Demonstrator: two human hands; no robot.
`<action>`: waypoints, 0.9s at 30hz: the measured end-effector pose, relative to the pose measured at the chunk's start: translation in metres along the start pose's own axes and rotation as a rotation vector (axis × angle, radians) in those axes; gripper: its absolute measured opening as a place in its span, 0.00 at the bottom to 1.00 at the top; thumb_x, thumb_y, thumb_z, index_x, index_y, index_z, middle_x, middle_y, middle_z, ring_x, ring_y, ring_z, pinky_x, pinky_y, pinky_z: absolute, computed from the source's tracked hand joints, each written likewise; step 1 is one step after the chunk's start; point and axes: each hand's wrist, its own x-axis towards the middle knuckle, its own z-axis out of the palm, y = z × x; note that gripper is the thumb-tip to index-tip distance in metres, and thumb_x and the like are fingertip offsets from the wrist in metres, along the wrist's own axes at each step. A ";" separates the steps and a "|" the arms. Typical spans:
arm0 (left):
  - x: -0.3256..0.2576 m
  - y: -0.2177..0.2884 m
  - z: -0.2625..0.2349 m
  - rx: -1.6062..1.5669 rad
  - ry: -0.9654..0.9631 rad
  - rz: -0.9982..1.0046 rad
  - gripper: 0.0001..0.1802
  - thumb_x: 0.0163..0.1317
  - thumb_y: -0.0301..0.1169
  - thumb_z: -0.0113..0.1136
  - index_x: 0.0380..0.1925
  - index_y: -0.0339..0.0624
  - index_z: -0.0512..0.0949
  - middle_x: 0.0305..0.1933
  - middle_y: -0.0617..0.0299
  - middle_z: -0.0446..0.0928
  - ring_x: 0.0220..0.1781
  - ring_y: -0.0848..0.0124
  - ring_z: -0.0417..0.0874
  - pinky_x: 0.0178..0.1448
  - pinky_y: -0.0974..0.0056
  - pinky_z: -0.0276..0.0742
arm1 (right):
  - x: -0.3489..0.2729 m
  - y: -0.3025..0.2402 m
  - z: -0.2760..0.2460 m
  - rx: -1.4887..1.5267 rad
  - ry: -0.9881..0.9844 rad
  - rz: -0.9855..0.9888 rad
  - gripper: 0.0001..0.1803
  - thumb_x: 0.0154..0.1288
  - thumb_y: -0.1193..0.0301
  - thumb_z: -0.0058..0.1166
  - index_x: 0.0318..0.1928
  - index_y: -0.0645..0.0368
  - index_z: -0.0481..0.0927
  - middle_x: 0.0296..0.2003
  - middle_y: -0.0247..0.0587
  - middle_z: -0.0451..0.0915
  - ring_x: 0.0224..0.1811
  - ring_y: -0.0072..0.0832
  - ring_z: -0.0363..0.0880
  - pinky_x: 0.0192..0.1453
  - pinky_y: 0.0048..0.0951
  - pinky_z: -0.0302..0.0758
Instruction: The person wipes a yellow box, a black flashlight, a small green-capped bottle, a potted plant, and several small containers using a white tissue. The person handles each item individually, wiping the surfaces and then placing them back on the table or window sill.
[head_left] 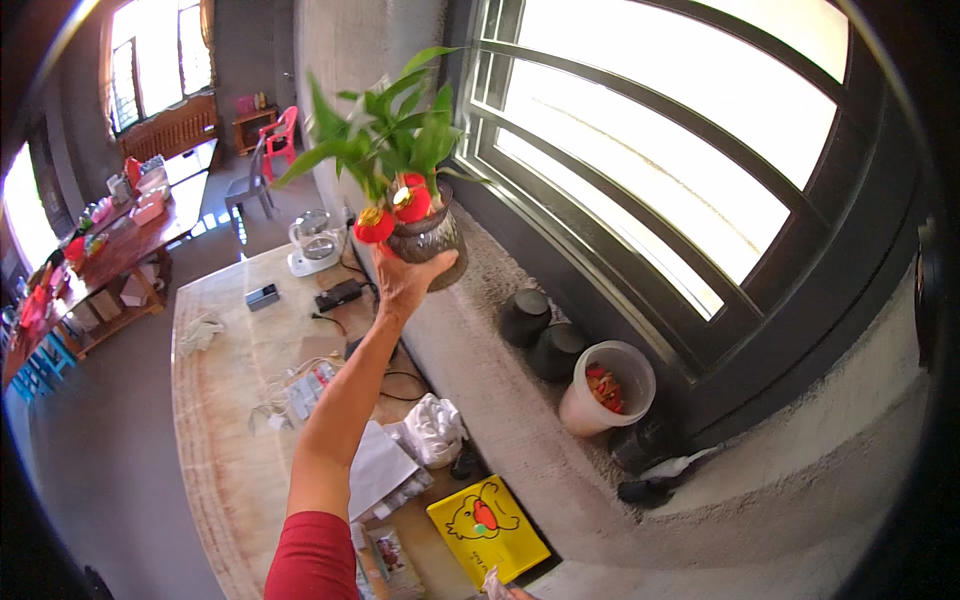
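Observation:
My left hand (405, 285) is wrapped round the lower part of a dark tinted glass vase (432, 240), thumb on its right side. Green leafy plants (385, 135) rise from the vase, and red ornaments (411, 203) hang at its rim. The vase is by the window ledge; whether its base touches the ledge I cannot tell. At the bottom edge, a little of my right hand (520, 594) shows, holding a crumpled pale cloth (495, 584); most of that hand is out of the picture. Beside it lies a yellow box (488, 532) with a cartoon duck.
Along the concrete ledge (480, 400) stand black pots (525, 317) and a white bucket (608, 390) with red bits inside. The table (225, 400) holds a glass kettle (315, 240), cables, papers (378, 468) and a white plastic bag (435, 430). A barred window (650, 150) is at right.

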 end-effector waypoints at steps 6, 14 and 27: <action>-0.076 0.051 -0.091 -0.240 -0.123 -0.293 0.48 0.32 0.30 0.77 0.57 0.40 0.60 0.52 0.55 0.71 0.52 0.65 0.74 0.58 0.61 0.71 | 0.036 -0.028 0.006 0.451 0.251 0.038 0.21 0.60 0.69 0.53 0.53 0.60 0.68 0.40 0.45 0.75 0.40 0.30 0.75 0.43 0.30 0.73; -0.195 0.124 -0.200 -0.233 -0.221 -0.488 0.48 0.29 0.25 0.75 0.57 0.41 0.64 0.52 0.59 0.73 0.53 0.65 0.73 0.59 0.60 0.68 | 0.081 -0.179 -0.016 0.488 0.423 -0.424 0.19 0.62 0.78 0.47 0.55 0.62 0.68 0.46 0.41 0.72 0.46 0.26 0.71 0.50 0.25 0.69; -0.325 0.097 -0.344 0.251 -0.798 -0.426 0.44 0.43 0.43 0.72 0.59 0.40 0.62 0.55 0.59 0.69 0.58 0.64 0.68 0.64 0.58 0.61 | 0.046 -0.250 0.084 0.038 0.629 -0.769 0.11 0.53 0.82 0.46 0.40 0.63 0.73 0.41 0.49 0.71 0.44 0.44 0.67 0.47 0.36 0.64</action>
